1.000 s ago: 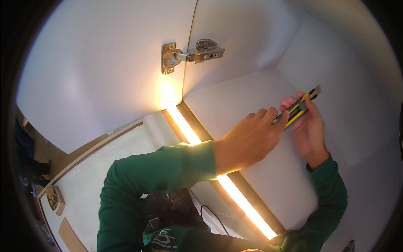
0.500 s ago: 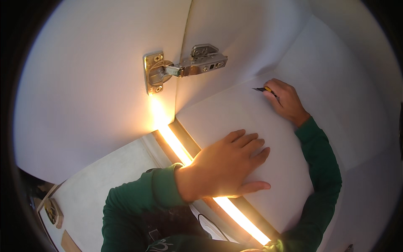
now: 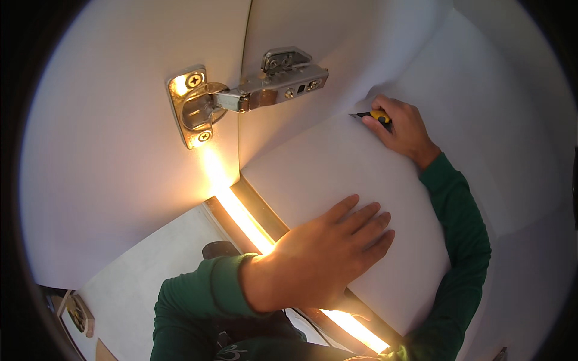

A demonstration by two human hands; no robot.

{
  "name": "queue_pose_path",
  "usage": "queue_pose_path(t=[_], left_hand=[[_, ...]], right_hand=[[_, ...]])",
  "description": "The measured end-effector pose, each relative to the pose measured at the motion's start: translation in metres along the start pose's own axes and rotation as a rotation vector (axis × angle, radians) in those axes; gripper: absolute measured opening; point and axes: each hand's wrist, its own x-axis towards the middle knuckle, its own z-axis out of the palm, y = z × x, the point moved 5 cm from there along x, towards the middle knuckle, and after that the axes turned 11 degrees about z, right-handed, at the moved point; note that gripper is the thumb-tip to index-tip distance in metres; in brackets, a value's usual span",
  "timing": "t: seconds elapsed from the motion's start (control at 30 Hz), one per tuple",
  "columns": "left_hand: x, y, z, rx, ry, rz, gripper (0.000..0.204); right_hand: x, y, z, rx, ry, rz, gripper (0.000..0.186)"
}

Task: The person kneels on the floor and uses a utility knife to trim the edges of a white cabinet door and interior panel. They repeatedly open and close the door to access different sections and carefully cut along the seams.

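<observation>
My right hand (image 3: pixel 404 129) grips a yellow-and-black utility knife (image 3: pixel 380 116), its blade out and pointing left close to the seam where the white cabinet bottom (image 3: pixel 313 162) meets the side panel. Whether the blade touches the surface I cannot tell. My left hand (image 3: pixel 319 256) lies spread over the front of that white bottom, fingers stretched toward the back. Its wrist crosses a glowing light strip (image 3: pixel 244 218) along the front edge. The left thumb is mostly hidden below the hand.
A metal concealed hinge (image 3: pixel 241 99) joins the white door (image 3: pixel 114 150) at left to the cabinet's side panel (image 3: pixel 301 24). Below the door lies a pale flat surface (image 3: pixel 144 265) with a small wooden-rimmed object (image 3: pixel 80 314) near its corner. White cabinet walls (image 3: pixel 500 120) rise on the right.
My right hand has moved the knife slightly left and back, nearer the seam. My left hand has shifted a little toward me, its thumb drawn in. The hinge appears larger and further left.
</observation>
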Motion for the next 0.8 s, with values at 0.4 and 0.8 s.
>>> queue_pose_path(t=[0.4, 0.8], left_hand=[[0.0, 0.002, -0.007, -0.043, 0.018, -0.02, 0.076], [-0.001, 0.004, -0.009, -0.044, 0.01, -0.031, 0.076]], right_hand=[[0.003, -0.009, -0.001, -0.044, -0.021, 0.013, 0.039], [0.004, -0.012, -0.001, -0.054, -0.045, 0.011, 0.036]])
